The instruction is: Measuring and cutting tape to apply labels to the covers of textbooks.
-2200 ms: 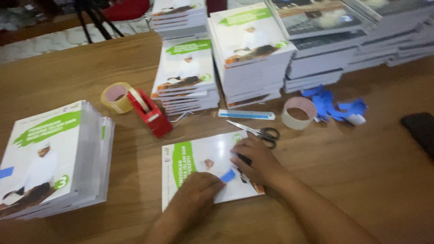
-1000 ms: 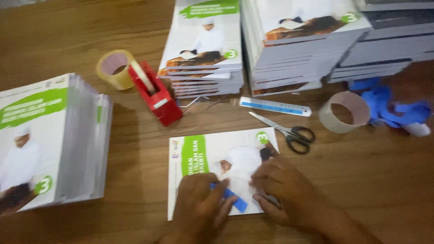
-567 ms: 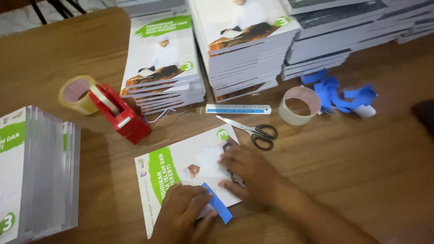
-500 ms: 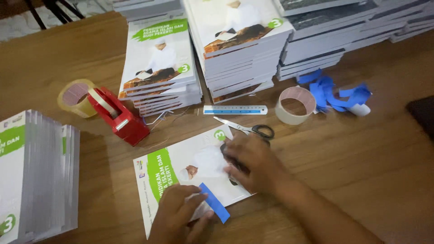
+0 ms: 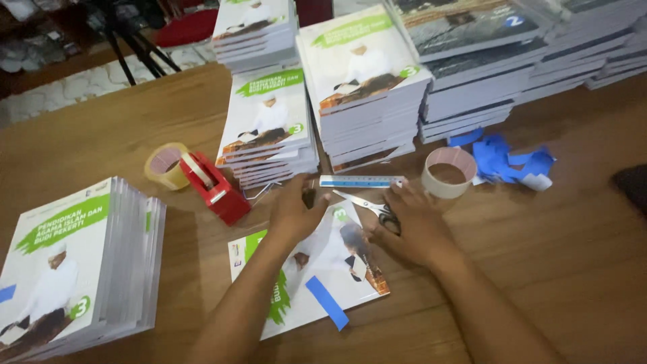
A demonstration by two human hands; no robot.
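Note:
A thin book [image 5: 317, 269] with a white and green cover lies flat on the wooden table [image 5: 552, 256] in front of me. A strip of blue tape [image 5: 327, 302] sits across its near edge. My left hand [image 5: 296, 212] rests on the book's far edge, fingers apart, holding nothing. My right hand [image 5: 411, 219] lies at the book's far right corner, spread over the handles of a pair of scissors [image 5: 367, 204]. A pale blue ruler [image 5: 360, 180] lies just beyond both hands.
A red tape dispenser [image 5: 216, 189] with a yellowish roll [image 5: 165, 165] stands at the left. A white tape roll [image 5: 448, 172] and blue tape scraps [image 5: 505, 158] lie at the right. Stacks of books stand at the left [image 5: 74, 263] and along the back [image 5: 364, 87].
Both hands have left the blue strip at the book's near edge and moved up to its far edge. The right hand now covers the scissors' handles.

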